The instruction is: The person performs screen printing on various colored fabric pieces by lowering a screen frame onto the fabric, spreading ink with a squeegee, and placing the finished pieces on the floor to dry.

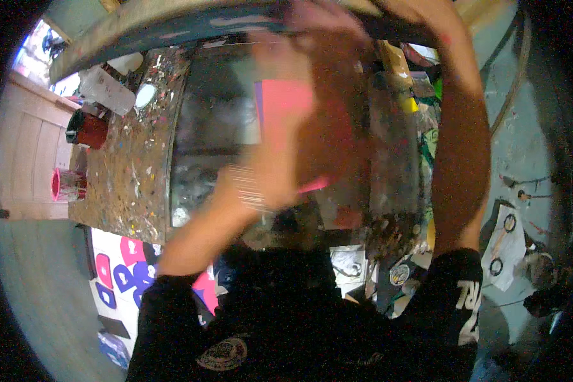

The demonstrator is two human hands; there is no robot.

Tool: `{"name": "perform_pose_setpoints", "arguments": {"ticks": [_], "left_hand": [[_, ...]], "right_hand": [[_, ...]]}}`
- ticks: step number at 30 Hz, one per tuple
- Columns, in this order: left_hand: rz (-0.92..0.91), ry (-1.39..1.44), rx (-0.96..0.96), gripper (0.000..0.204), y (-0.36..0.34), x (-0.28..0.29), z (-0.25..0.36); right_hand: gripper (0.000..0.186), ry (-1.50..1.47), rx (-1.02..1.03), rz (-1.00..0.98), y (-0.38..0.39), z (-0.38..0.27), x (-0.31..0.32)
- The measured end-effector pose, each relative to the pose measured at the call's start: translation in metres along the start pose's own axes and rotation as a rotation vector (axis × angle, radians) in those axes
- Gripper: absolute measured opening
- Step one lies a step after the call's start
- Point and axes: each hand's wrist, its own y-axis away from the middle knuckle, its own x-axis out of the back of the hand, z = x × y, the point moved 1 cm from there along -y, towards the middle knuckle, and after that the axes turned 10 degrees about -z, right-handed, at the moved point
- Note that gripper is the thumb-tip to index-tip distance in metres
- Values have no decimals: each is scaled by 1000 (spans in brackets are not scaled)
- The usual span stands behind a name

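Note:
My left hand [277, 159], smeared by motion, reaches over the dark work surface [194, 137]; thin bracelets circle its wrist. A flat pink piece [286, 99] with a purple edge lies against or just past this hand. The blur hides whether my fingers grip it. Another strip of pink [315, 185] shows to the right of my wrist. Bent up and over on the right, my right arm brings my right hand [420, 16] to the top edge of the view, closed over a long, paint-stained frame bar [172, 25] that stands raised across the bench. Its fingertips are partly cut off.
On the paint-spattered bench [134, 165] at left stand a clear plastic container [106, 91], a dark red pot [88, 129] and a pink-rimmed cup [69, 184]. Pink and purple cut-outs [126, 277] lie below at left. A hose [519, 76] hangs at far right.

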Motion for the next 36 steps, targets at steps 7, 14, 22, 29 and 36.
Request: {"name": "perform_pose_setpoints", "arguments": {"ticks": [7, 14, 22, 29, 36], "left_hand": [[-162, -107, 211, 56, 62, 67, -30], [-247, -2, 275, 52, 124, -35, -12], [-224, -33, 235, 51, 129, -50, -15], [-258, 16, 265, 50, 129, -48, -15], [-283, -8, 283, 46, 131, -52, -16]], "right_hand": [[49, 106, 96, -157, 124, -5, -107], [43, -5, 212, -267, 212, 4, -173], [43, -211, 267, -457, 152, 45, -192], [39, -167, 74, -677, 178, 16, -187], [38, 21, 154, -373, 86, 72, -260]]}}
